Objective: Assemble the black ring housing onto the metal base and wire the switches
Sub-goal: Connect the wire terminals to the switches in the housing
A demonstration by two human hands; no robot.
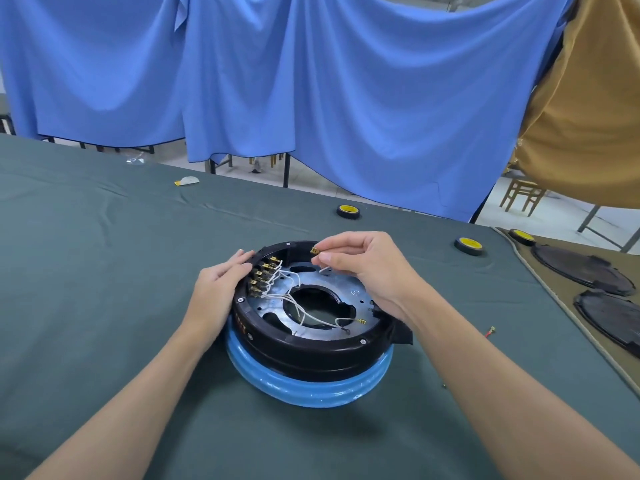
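Now my right hand [367,268] pinches a brass terminal [314,250] between thumb and forefinger, its white wire [323,270] trailing down toward the metal base [341,289]. The switches [263,277] lie left of the terminal and slightly nearer me, in a row along the inner wall of the black ring housing [311,351]. My left hand [221,285] rests just beside them on the rim, fingers relaxed, gripping nothing. I judge the terminal must travel left and down.
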